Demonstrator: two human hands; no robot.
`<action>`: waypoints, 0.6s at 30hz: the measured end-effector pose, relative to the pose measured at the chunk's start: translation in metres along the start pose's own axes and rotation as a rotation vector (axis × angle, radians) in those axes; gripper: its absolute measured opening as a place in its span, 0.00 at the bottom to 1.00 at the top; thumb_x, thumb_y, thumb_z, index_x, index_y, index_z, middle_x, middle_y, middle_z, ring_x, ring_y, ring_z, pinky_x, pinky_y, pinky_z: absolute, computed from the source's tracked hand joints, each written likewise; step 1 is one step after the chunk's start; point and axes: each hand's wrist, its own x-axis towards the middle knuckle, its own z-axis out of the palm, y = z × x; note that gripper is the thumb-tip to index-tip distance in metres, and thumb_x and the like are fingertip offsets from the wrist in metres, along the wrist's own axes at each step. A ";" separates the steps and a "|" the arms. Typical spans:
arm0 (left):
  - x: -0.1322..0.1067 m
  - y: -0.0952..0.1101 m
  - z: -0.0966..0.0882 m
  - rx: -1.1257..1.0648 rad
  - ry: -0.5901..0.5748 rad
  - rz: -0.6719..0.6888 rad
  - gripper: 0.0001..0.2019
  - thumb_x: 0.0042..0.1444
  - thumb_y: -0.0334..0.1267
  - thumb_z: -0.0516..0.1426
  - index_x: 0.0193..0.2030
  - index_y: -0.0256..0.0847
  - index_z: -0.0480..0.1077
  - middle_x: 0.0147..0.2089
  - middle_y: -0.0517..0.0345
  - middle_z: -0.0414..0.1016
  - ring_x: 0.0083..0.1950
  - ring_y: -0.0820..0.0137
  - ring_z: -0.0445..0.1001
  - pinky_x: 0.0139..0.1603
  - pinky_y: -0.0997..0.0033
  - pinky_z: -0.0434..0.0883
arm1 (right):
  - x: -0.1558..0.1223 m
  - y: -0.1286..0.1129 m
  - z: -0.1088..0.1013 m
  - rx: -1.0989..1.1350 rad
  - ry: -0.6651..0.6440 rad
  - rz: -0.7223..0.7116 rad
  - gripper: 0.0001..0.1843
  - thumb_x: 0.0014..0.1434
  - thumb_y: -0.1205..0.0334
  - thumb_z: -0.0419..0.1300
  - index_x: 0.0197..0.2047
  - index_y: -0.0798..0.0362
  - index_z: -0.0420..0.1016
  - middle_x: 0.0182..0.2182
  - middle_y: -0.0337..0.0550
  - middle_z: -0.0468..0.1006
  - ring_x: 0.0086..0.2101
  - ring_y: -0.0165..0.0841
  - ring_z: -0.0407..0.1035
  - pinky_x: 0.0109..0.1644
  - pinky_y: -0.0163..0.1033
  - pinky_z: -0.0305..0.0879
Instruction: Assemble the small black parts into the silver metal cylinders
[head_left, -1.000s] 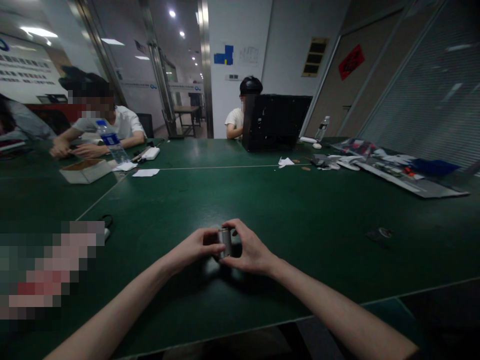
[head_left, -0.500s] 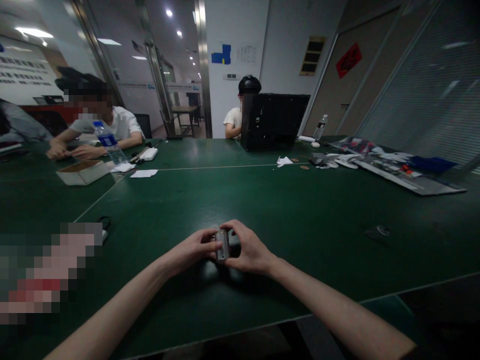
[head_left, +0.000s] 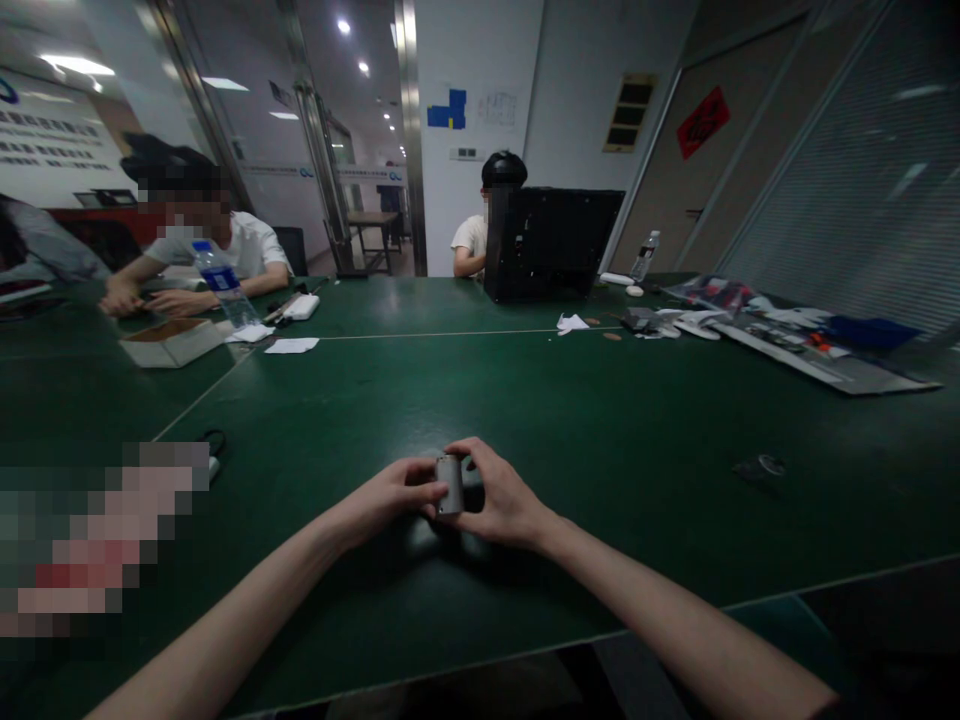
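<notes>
A small grey metal cylinder (head_left: 451,487) is held between my two hands, low over the green table (head_left: 360,400). My left hand (head_left: 403,489) grips its left side, with the thumb across the front. My right hand (head_left: 501,497) has fingertips on its top end and the thumb at its lower end, leaving a gap at the palm. The cylinder stands roughly upright, with a small dark hole near its bottom. Whether it touches the table I cannot tell. Fingers hide its back.
A white open box (head_left: 169,345) and a water bottle (head_left: 223,285) stand at the left, before a seated person. A black case (head_left: 555,245) partly hides another person. Papers and a board with loose items (head_left: 840,365) lie at the right. A dark small object (head_left: 761,467) sits nearer.
The cylinder has turned slightly in my fingers, so a broader, smoother side now faces me. My hands have stayed almost in place. The view has shifted a little.
</notes>
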 end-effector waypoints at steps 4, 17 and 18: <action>0.000 -0.003 -0.002 -0.119 0.010 -0.011 0.14 0.52 0.38 0.61 0.45 0.35 0.72 0.41 0.53 0.72 0.42 0.67 0.69 0.44 0.70 0.64 | 0.000 -0.001 -0.001 0.035 -0.027 -0.010 0.35 0.46 0.60 0.67 0.55 0.52 0.58 0.47 0.47 0.68 0.44 0.35 0.65 0.49 0.41 0.63; 0.001 -0.008 -0.001 -0.318 0.089 -0.092 0.16 0.51 0.45 0.63 0.38 0.33 0.72 0.35 0.54 0.73 0.35 0.70 0.70 0.38 0.72 0.65 | 0.002 0.000 -0.001 0.085 -0.024 0.115 0.37 0.42 0.48 0.68 0.52 0.54 0.63 0.44 0.46 0.72 0.41 0.35 0.68 0.44 0.41 0.66; 0.001 -0.008 -0.001 -0.309 0.082 -0.093 0.16 0.51 0.47 0.63 0.37 0.33 0.72 0.34 0.54 0.74 0.34 0.70 0.70 0.37 0.72 0.65 | 0.003 0.000 -0.002 0.089 -0.034 0.127 0.36 0.42 0.47 0.68 0.51 0.54 0.64 0.44 0.46 0.72 0.41 0.35 0.68 0.44 0.41 0.66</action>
